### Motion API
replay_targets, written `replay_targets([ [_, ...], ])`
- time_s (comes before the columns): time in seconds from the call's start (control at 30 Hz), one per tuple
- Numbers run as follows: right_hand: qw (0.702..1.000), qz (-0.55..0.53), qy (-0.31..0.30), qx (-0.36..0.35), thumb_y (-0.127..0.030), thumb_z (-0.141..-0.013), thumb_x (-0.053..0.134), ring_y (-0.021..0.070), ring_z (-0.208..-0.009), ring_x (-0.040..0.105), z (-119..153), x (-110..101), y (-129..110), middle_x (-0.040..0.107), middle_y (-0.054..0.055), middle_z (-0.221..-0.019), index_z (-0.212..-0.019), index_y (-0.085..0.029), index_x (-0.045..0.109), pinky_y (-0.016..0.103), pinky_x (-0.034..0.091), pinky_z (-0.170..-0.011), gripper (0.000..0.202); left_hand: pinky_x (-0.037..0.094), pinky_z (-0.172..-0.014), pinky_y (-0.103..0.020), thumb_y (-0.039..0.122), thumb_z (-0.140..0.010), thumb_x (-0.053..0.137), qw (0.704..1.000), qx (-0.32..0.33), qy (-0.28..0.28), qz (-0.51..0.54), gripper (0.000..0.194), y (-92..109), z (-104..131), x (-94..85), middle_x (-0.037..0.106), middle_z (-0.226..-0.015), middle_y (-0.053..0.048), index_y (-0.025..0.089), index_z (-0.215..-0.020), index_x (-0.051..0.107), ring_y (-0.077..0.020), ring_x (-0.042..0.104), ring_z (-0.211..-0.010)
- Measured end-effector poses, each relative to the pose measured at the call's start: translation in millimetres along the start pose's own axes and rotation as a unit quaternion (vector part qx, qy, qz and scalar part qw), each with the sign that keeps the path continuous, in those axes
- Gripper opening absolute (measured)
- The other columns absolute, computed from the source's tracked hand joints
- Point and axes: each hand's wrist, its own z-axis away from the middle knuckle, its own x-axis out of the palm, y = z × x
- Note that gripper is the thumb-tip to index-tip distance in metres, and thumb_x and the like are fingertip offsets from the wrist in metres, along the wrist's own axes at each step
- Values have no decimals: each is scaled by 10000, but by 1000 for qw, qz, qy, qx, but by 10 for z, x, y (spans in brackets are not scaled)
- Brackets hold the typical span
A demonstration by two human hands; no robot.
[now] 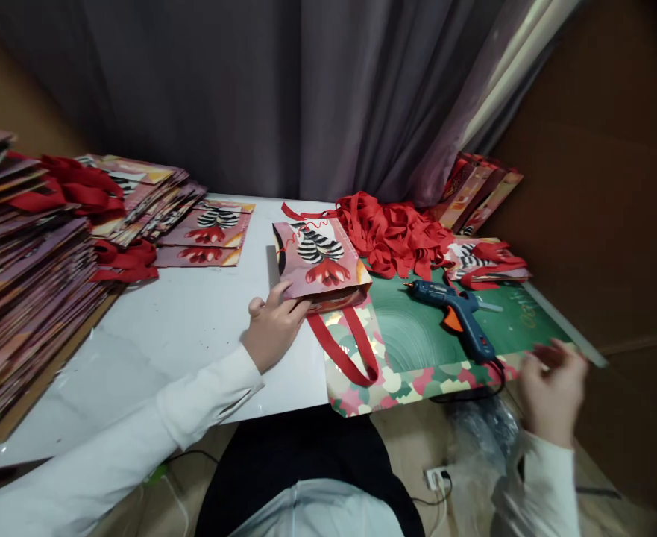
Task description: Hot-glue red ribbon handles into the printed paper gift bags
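My left hand [275, 324] grips the near left corner of a pink paper gift bag [322, 257] printed with a striped bow and red petals. The bag lies on its side, its mouth towards me, and a red ribbon handle [370, 358] loops out over the table edge side. A thin wavy red strand lies across the bag's far part. My right hand [552, 388] is raised off the table's right front corner, blurred, with curled fingers; whether it holds anything cannot be seen. Nearest to it is a blue glue gun [456, 309] with an orange trigger, lying on a green mat [406, 328].
Tall stacks of flat bags [31, 298] fill the left side, with more bags [205, 231] beside them. A heap of red ribbon [389, 231] lies behind the glue gun. Finished-looking bags [479, 194] stand at the back right. A cardboard wall [602, 224] bounds the right.
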Motion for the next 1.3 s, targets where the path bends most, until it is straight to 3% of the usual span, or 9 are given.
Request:
replay_targets([
  [0.03, 996, -45, -67, -42, -442, -844, 453, 295, -1059, 610, 114, 121, -138, 613, 177, -1152, -1289, -201, 425, 466, 496, -874, 507, 244, -781, -431, 144, -922, 455, 1000, -3, -3, 2, 278, 11, 8, 16, 723, -873, -85, 240, -1090, 655, -301, 460, -1253],
  [0.1, 946, -104, -250, -180, -383, -914, 405, 230, -980, 641, 339, 391, -511, 666, 115, -1051, -1139, -199, 554, 389, 493, -886, 327, 249, -795, -434, 118, -920, 422, 1000, -9, -7, 4, 341, 33, 25, 52, 714, -875, -101, 249, -1160, 627, -298, 437, -1283],
  [0.2, 858, -46, -361, -362, -223, -934, 367, 207, -960, 621, 580, 768, -1068, 660, 94, -1044, -1179, -191, 574, 332, 477, -851, 323, 258, -809, -438, 96, -920, 379, 1000, -3, -10, -11, 377, 61, 44, 94, 700, -912, -123, 252, -1160, 625, -296, 419, -1304],
  [0.3, 836, 100, -338, -420, -137, -918, 362, 239, -973, 593, 683, 1036, -1378, 636, 118, -1048, -1216, -165, 577, 339, 451, -829, 368, 261, -798, -432, 81, -923, 368, 999, 4, -17, -41, 359, 85, 44, 102, 695, -908, -127, 235, -1111, 632, -295, 417, -1308],
  [0.43, 820, 186, -320, -436, -148, -926, 376, 264, -993, 560, 735, 1202, -1443, 591, 152, -1109, -1184, -142, 593, 356, 437, -818, 338, 257, -788, -426, 64, -924, 372, 998, 4, -23, -61, 344, 110, 30, 84, 698, -914, -129, 205, -1131, 608, -285, 431, -1306],
  [0.7, 818, 199, -308, -442, -155, -942, 343, 277, -1009, 498, 783, 1246, -1378, 554, 169, -1126, -1281, -136, 533, 374, 419, -830, 388, 255, -795, -431, 71, -918, 382, 997, 5, -27, -67, 323, 121, 31, 94, 704, -924, -120, 216, -1065, 630, -287, 415, -1315],
  [1.0, 816, 206, -310, -443, -158, -941, 332, 294, -1009, 497, 772, 1251, -1388, 554, 171, -1121, -1252, -110, 548, 390, 412, -823, 381, 282, -877, -447, 14, -865, 389, 997, 1, -62, -33, 330, 118, 26, 151, 710, -893, -136, 182, -933, 665, -289, 406, -1327],
  [1.1, 818, 186, -309, -447, -143, -919, 369, 284, -1005, 500, 816, 1226, -1440, 551, 166, -1105, -1214, -116, 561, 384, 408, -838, 353, 291, -891, -462, -8, -836, 390, 997, 3, -75, -29, 365, 140, 4, 129, 709, -995, -156, 178, -964, 677, -298, 390, -1338],
  [1.3, 783, 123, -367, -487, -129, -908, 387, 259, -978, 508, 1042, 1181, -1598, 553, 140, -1100, -1265, -136, 535, 371, 424, -851, 387, 312, -893, -465, 23, -847, 405, 993, 6, -95, -71, 331, 172, -14, 120, 683, -1096, -180, 145, -988, 679, -298, 374, -1347],
])
